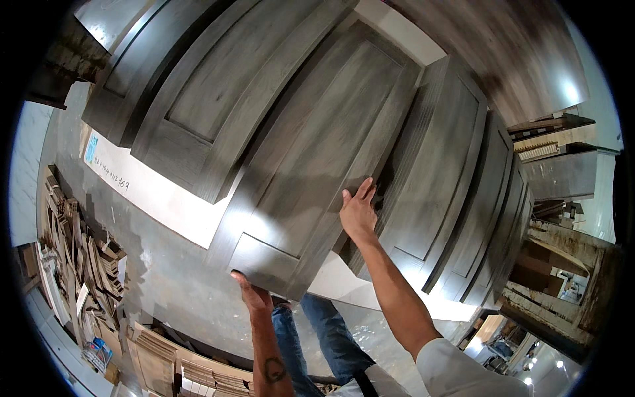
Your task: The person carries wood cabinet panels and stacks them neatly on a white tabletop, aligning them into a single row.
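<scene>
A grey wood-grain cabinet door [311, 165] with a recessed panel lies in front of me, tilted, its near end toward my body. My left hand [254, 294] grips the near left corner of that end, thumb on top and fingers hidden beneath. Against the door's right long edge rests my right hand [359, 213], its fingers stretched out and apart from the thumb. To the left is another grey door [211, 99]; a further one [430, 172] stands at an angle on the right. White board [159, 185] shows below the doors.
More grey doors [489, 212] line up at the right. A large wood-grain panel [509, 53] is at the far right. Wood offcuts [79, 258] are piled on the left, and stacked strips [211, 377] lie near my legs. Grey concrete floor [172, 271] shows between.
</scene>
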Demonstrator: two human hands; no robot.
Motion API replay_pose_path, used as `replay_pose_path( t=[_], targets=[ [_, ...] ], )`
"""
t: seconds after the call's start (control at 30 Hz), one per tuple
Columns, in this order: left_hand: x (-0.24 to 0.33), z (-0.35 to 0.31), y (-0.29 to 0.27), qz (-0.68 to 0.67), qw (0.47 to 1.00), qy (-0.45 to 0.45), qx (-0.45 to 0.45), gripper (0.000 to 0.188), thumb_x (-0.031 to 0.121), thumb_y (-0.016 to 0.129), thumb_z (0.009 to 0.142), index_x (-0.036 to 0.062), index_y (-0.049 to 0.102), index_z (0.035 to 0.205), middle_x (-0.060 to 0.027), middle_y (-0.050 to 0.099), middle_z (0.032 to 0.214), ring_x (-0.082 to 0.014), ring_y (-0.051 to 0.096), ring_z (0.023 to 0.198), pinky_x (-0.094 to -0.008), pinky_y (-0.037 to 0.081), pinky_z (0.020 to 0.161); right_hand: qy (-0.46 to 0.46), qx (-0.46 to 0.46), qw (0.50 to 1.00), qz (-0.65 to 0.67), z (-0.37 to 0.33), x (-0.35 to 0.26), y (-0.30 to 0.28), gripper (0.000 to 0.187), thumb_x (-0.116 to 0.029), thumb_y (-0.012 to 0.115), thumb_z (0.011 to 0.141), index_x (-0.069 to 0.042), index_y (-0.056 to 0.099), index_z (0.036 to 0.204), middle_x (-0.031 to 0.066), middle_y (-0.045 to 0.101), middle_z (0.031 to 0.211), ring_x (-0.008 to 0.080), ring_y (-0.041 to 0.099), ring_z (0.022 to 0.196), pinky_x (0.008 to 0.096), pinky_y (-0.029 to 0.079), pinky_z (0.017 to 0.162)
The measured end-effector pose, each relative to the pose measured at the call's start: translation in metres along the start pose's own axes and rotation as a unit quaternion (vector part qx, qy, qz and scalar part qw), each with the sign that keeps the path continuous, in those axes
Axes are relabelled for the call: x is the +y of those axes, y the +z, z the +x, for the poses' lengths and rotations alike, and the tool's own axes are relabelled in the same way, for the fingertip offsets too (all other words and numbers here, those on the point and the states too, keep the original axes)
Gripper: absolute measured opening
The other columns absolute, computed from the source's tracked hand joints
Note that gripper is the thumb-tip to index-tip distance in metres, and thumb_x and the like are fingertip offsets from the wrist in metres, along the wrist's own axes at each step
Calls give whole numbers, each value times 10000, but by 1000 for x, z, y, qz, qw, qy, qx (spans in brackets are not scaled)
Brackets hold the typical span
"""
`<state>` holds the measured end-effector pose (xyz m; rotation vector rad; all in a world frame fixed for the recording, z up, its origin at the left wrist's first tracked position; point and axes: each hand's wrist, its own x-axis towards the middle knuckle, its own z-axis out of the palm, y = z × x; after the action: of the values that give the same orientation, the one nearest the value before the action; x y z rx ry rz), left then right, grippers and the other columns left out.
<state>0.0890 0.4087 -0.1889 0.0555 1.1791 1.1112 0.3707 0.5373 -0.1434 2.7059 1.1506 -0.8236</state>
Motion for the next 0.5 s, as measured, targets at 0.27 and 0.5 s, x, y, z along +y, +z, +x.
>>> replay_pose_path(
  t=[0.27,0.5],
  targets=[
    [-28,37,61,-47,999,-14,13,997,766,523,764,102,287,1470,-71,356,1475,-261,332,1341,-430,265,1110,24,-9,1000,-1,71,9,-35,749,-458,278,1016,-7,-84,1492,305,383,1398,422,563,1121,489,481,923],
    [-32,48,108,-63,997,-35,25,958,750,482,803,93,274,1470,-67,332,1485,-261,340,1334,-437,294,1093,51,-38,996,59,105,9,-60,735,-476,244,1015,-63,-128,1497,239,664,1019,386,663,906,477,537,771]
  ],
)
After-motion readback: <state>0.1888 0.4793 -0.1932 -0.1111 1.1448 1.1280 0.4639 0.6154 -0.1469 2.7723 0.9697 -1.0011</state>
